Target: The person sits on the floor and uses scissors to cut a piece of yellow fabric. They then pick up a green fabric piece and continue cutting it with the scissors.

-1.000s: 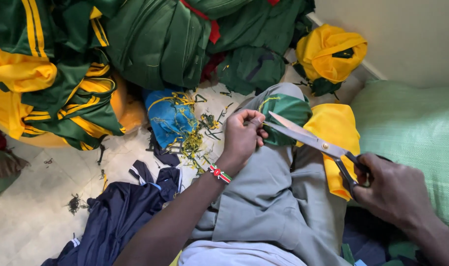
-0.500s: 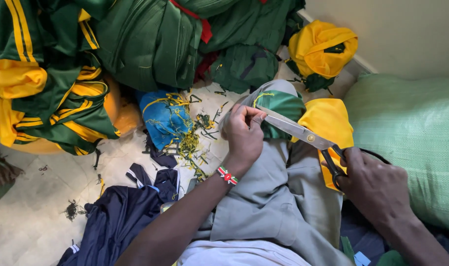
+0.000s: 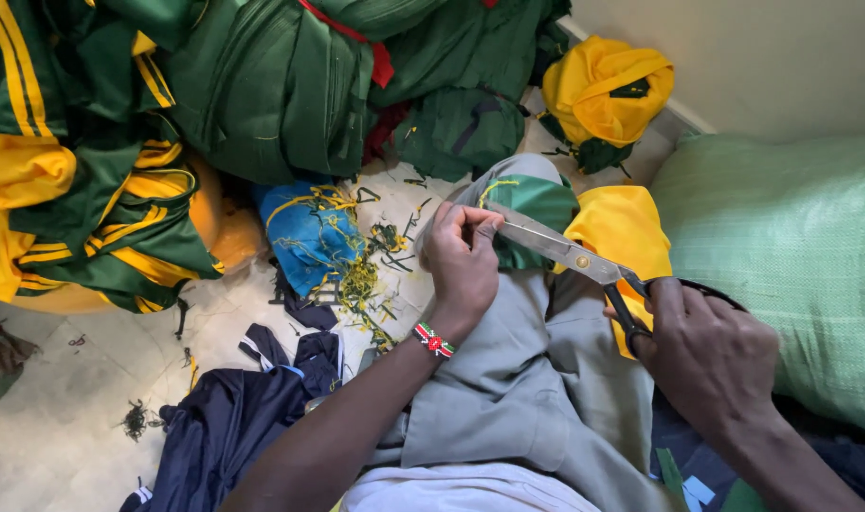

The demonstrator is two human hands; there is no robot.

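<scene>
Steel scissors [image 3: 584, 258] are lying across the person's lap, blades close together and pointing toward ten o'clock, with the black handles buried inside the right hand [image 3: 712, 356], whose fingers are wrapped tight through the loops. Most of the handle is hidden by that fist, so only a sliver of black loop is showing at its upper edge. The left hand [image 3: 463, 261] is sitting at the blade tips, fingers curled together and pinching something at the edge of the green and yellow cloth [image 3: 537, 194] draped over the knee; what is being pinched is too small to make out. A beaded wristband [image 3: 434, 339] is circling the left wrist.

A yellow garment [image 3: 627, 232] is lying just under the scissors, partly covered by the blades and the right hand. Grey trousers [image 3: 508, 389] are filling the middle, running off the lower edge.

At three o'clock a woven green sack [image 3: 783, 256] is bulging, its mouth out of sight and its contents impossible to tell. At twelve o'clock and nine o'clock, heaped green and yellow clothes [image 3: 167, 114] are running off the frame. A blue cloth [image 3: 309, 232] and thread scraps [image 3: 366, 284] are littering the floor, and a navy garment [image 3: 233, 427] is lying at seven o'clock.
</scene>
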